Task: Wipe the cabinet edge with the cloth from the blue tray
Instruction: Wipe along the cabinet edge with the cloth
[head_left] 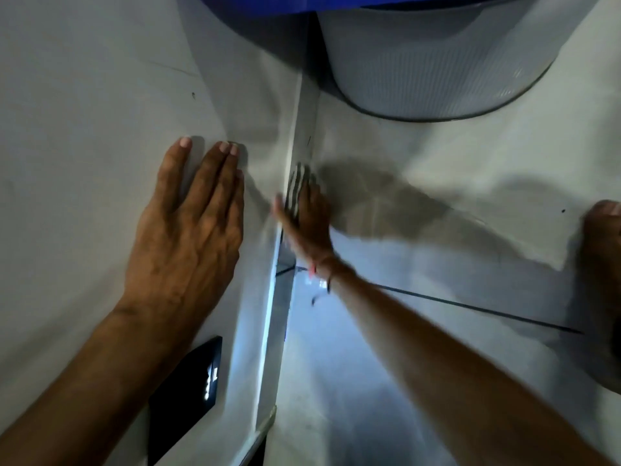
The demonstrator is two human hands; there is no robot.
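We see the left hand [188,223] lying flat on the smooth pale cabinet face [84,129], fingers straight and nearly together. The right hand [307,220] presses a striped cloth [297,183] (blurred, its weave unreadable) against the cabinet edge [285,230], a narrow strip running top to bottom; its finger state we cannot tell. A blue tray [268,3] shows above.

- The left hand [188,227] is lying flat, fingers spread, on the white cabinet panel [84,129].
- The right hand [305,220], blurred, is pressing a striped cloth [297,183] against the cabinet edge [295,136].
- A blue tray [302,1] is showing along the top.
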